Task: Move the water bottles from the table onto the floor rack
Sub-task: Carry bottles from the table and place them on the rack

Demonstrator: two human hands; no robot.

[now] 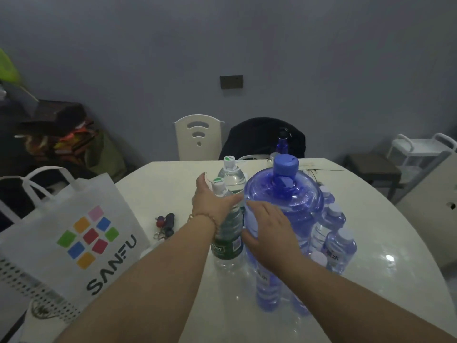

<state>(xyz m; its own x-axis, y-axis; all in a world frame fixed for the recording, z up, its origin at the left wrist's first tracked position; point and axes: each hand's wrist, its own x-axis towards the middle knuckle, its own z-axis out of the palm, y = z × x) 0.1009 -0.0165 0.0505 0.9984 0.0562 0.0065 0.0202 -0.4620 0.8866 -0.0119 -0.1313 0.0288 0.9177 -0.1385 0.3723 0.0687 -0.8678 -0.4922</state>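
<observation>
grey wall — white chair

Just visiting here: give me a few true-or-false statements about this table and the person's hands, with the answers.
1. The big blue jug stands upright with a blue cap on. True.
2. Both hands rest on the white bag. False: the right hand lies flat on the jug and the left hand reaches its left side, by the green-labelled bottle; the bag is untouched.
3. A bunch of keys lies on the table between bag and bottles. True.
4. The small blue-tinted bottles stand left of the jug. False: they cluster at its right and front.
</observation>
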